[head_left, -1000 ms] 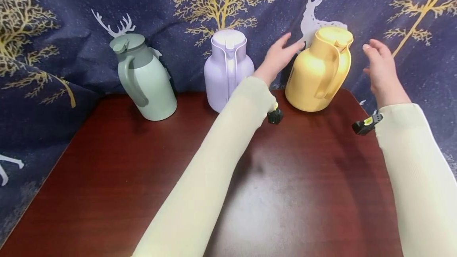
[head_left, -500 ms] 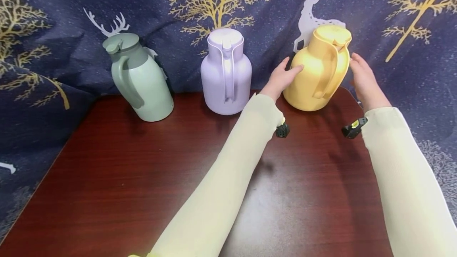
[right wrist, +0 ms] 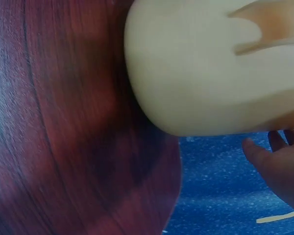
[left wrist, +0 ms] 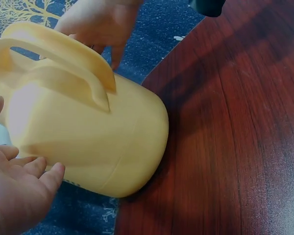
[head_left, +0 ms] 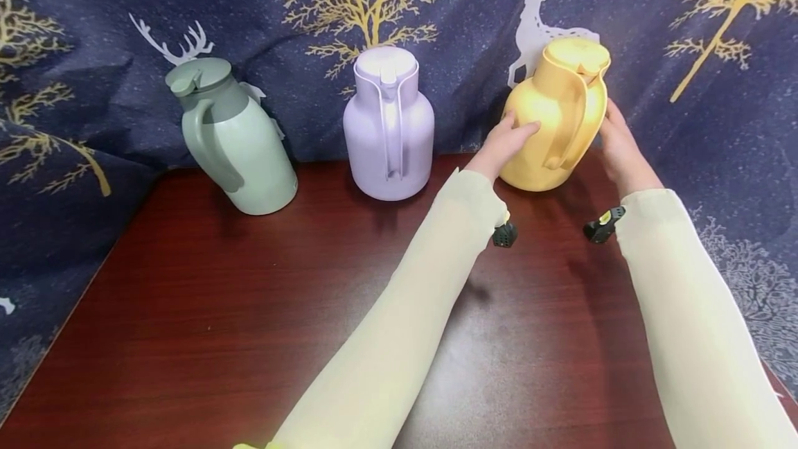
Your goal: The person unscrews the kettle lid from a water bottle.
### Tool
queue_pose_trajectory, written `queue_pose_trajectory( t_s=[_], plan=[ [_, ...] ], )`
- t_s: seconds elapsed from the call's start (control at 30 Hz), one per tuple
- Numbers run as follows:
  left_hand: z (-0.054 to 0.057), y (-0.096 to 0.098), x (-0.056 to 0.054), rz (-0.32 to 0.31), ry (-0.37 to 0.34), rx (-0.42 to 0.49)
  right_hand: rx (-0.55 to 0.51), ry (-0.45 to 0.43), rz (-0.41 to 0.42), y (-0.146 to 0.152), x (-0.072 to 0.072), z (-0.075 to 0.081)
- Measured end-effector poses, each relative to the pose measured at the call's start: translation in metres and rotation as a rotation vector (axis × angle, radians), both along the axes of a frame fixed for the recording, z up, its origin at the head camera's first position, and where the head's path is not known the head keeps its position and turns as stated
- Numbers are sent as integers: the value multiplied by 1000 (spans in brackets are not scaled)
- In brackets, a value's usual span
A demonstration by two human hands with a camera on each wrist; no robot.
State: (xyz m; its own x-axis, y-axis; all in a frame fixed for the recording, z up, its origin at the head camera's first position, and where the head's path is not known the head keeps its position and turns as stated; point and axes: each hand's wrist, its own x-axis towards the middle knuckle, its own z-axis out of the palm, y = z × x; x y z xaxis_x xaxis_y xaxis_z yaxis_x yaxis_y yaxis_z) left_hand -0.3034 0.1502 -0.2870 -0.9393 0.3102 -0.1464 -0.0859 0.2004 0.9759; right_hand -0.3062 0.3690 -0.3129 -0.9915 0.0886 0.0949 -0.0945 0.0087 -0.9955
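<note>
A yellow thermos jug point(head_left: 555, 116) stands at the table's back right, its lid down and its handle facing me. My left hand point(head_left: 503, 144) is at the jug's left side, thumb apart from the fingers; in the left wrist view these fingers point(left wrist: 36, 169) lie along its lower side, loosely bent and not wrapped round it. On the other side is my right hand point(head_left: 622, 154), partly behind the jug. The right wrist view has this hand's fingers point(right wrist: 257, 154) close against the jug's side; whether they touch it, I cannot tell.
A lilac thermos jug point(head_left: 361, 137) stands left of the yellow one, near the table's back edge. Farther left is a green thermos jug point(head_left: 249, 144). Behind the dark red wooden table point(head_left: 280, 296) hangs a blue cloth point(head_left: 474, 33) printed with trees and deer.
Both hands have come down and inward to the yellow jug's sides, the right one moving left. The jugs keep their places on the table; the head view has shifted slightly.
</note>
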Motion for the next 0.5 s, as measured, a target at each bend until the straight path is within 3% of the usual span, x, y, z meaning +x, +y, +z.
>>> queue_pose_trajectory(
  t_s=[0.5],
  plan=[
    [-8, 4, -4, -31, 10, -7, -196, -80, 58, 5, 1, -10]
  ],
)
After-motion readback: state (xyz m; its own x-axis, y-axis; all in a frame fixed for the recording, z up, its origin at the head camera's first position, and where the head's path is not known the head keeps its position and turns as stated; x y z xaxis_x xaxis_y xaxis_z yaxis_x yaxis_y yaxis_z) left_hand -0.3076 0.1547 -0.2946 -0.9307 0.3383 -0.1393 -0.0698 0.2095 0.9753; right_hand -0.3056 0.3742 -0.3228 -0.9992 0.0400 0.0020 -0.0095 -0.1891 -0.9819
